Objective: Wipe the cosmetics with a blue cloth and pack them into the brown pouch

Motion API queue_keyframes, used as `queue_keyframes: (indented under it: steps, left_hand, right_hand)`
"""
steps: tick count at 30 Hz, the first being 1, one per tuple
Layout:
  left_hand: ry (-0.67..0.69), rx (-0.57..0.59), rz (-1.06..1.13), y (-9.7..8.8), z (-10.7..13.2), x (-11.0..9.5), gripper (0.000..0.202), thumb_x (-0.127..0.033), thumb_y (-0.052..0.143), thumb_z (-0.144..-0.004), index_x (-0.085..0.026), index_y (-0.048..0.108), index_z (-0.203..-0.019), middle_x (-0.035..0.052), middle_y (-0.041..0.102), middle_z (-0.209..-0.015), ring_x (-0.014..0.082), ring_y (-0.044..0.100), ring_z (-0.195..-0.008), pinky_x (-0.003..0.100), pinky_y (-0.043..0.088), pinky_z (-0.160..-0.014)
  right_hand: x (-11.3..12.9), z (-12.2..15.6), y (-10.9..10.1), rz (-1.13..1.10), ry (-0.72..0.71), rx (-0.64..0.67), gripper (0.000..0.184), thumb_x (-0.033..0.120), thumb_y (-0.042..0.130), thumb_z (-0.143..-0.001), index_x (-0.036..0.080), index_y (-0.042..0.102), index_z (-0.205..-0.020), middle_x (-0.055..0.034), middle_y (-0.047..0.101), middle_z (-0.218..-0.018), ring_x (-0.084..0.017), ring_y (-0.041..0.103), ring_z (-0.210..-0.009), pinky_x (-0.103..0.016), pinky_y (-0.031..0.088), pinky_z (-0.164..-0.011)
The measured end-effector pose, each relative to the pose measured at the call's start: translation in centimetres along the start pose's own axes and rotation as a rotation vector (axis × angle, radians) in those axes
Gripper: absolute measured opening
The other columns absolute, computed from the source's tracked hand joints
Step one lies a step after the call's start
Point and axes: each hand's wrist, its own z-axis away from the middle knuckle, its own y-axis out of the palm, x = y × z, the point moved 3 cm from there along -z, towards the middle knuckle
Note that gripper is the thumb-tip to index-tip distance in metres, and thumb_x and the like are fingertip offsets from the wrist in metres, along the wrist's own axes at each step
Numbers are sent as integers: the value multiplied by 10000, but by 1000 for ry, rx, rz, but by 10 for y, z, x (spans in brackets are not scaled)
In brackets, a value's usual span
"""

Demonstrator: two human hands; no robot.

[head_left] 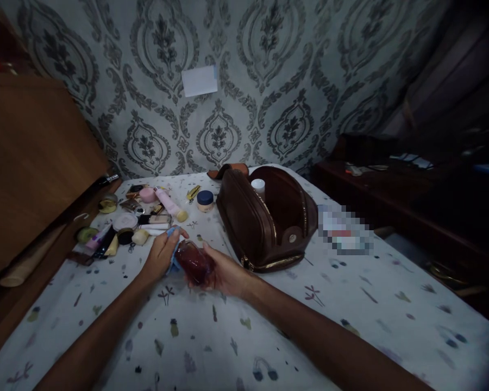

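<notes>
My right hand [222, 270] is closed around a dark red, see-through bottle [193, 262], held tilted above the printed sheet. Against the bottle's upper left end, my left hand [163, 252] grips a light blue cloth [173, 260]. Just right of and beyond my hands stands a brown toiletry bag [244, 212], unzipped and gaping, with a white-capped container [258, 187] inside. A small jar with a dark blue lid [205, 201] sits left of the bag. Beyond my left hand lie several cosmetics, among them a pink tube with a yellow cap [169, 202].
A wooden panel [32, 168] leans in from the left. The patterned sheet [212, 347] covers the surface under my arms. A blurred flat packet [344, 231] lies right of the bag, and dark furniture [375, 201] stands along the right edge.
</notes>
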Motion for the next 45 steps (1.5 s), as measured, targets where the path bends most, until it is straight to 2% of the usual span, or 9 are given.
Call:
queue_keyframes:
  steps: [2,7,9,13,19,26,32,42,45]
  left_hand:
    - [46,-69,-64,0,1,-5,536,-654,365,-943,-194,626,-1028,-28,524,-617,165,508,-577,282,431,-563]
    - [152,-494,-113,-18,0,-12,394,-519,376,-982,-226,635,-1025,45,642,-908,226,598,-960,332,499,-821]
    - [179,-527,-52,-20,1,-13,306,-437,389,-979,-230,611,-1019,45,641,-922,220,602,-961,325,507,-810]
    - [261,-433,14,-6,8,-18,186,-328,505,-913,-228,551,-1062,27,634,-968,189,617,-899,302,517,-796]
    - [521,-242,-348,20,17,-24,185,-242,510,-947,-233,651,-1066,55,629,-1089,214,582,-1082,372,473,-972]
    - [592,-197,-498,19,17,-21,237,-195,464,-970,-220,649,-1116,92,578,-1167,227,555,-1131,406,475,-985]
    - [695,-96,-556,20,20,-24,262,-120,433,-942,-222,647,-1053,91,598,-1112,226,556,-1058,412,484,-921]
    - [727,149,-468,28,29,-35,241,-104,426,-899,-217,628,-834,88,639,-956,226,549,-945,389,485,-826]
    - [698,144,-394,27,28,-35,242,-95,426,-860,-218,626,-801,78,634,-916,219,562,-904,376,489,-801]
  right_hand:
    - [0,1,1,-68,44,15,586,658,420,-952,134,678,-997,-78,715,-807,-149,660,-646,-191,365,-448]
    - [6,1,-3,-169,-80,-105,414,554,543,-944,179,651,-1082,-65,734,-866,-155,673,-688,-216,457,-517]
    - [8,2,-3,-159,-148,-135,375,516,634,-901,206,628,-1112,-43,730,-885,-156,678,-712,-231,501,-554]
    - [10,3,0,-132,-248,-117,400,468,760,-811,237,616,-1104,2,700,-916,-141,662,-746,-247,559,-588]
    - [10,4,-2,-98,-285,-98,449,459,786,-785,259,569,-1124,25,670,-920,-131,672,-733,-227,553,-567]
    - [10,3,-1,-131,-316,-160,486,473,844,-706,262,577,-1053,45,651,-883,-117,638,-728,-208,530,-550]
    - [11,1,-3,-151,-323,-225,437,485,800,-757,272,585,-1072,40,652,-894,-115,621,-734,-213,520,-561]
    - [19,4,-5,-147,-418,-302,418,508,786,-748,251,633,-1040,21,648,-900,-133,597,-797,-213,506,-597]
    - [21,4,-6,-152,-418,-321,383,485,785,-755,256,623,-1016,27,652,-887,-138,605,-805,-222,513,-611]
